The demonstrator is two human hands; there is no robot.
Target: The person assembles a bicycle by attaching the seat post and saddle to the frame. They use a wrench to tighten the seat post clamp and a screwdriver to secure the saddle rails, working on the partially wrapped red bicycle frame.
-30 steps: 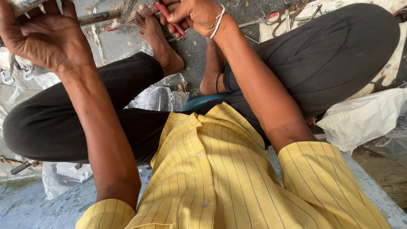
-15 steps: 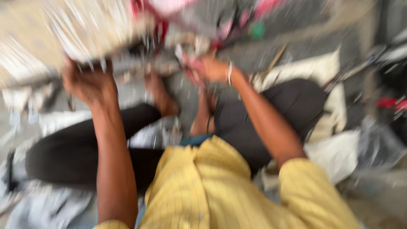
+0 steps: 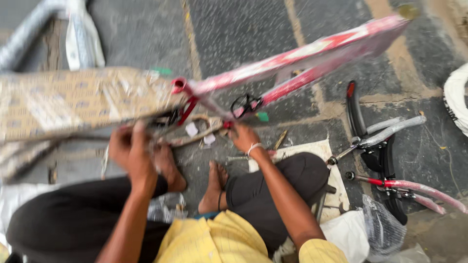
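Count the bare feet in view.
2. One foot lies below the left hand; the other foot is beneath the right hand, beside the dark trouser knee. None seem hidden.

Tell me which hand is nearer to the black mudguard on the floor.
Right. The right hand is at the red bicycle frame, left of the mudguard; the left hand is farther left, beyond it.

Sitting cross-legged on the paved floor (image 3: 234, 44). Gripping, with the left hand (image 3: 127, 151), the cardboard-wrapped end (image 3: 73, 100) of a red bicycle frame (image 3: 297, 58). Closing the right hand (image 3: 242, 138) on the frame's lower part near the crank. Lying well apart at right: black mudguards (image 3: 355, 114) and a wrapped red fork (image 3: 419, 187).
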